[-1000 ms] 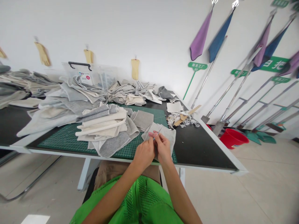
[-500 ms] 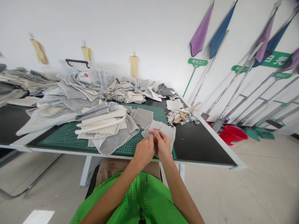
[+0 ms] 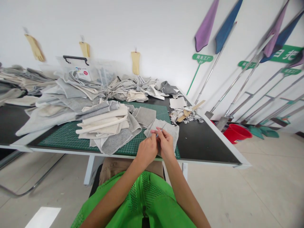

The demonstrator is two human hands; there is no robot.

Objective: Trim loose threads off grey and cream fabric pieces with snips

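Note:
My left hand (image 3: 147, 149) and my right hand (image 3: 165, 144) meet at the front of the green cutting mat (image 3: 64, 139), fingers bent together over a light grey cloth (image 3: 172, 130). A small thin item shows between the fingertips, too small to name. The cloth lies partly under both hands. Just behind it is a darker grey folded cloth (image 3: 145, 116). To the left, a stack of folded white and grey cloths (image 3: 104, 125) rests on the mat.
A large cloth heap (image 3: 61, 101) and a clear box (image 3: 78, 68) stand at left. More cloths (image 3: 135, 88) lie at the back. Scraps and a wooden strip (image 3: 190, 111) lie right, near the table's white edge (image 3: 225, 144). A red bucket (image 3: 237, 133) stands on the floor.
The camera view has shifted slightly. Both hands stay together over the light grey cloth, with hardly any visible movement.

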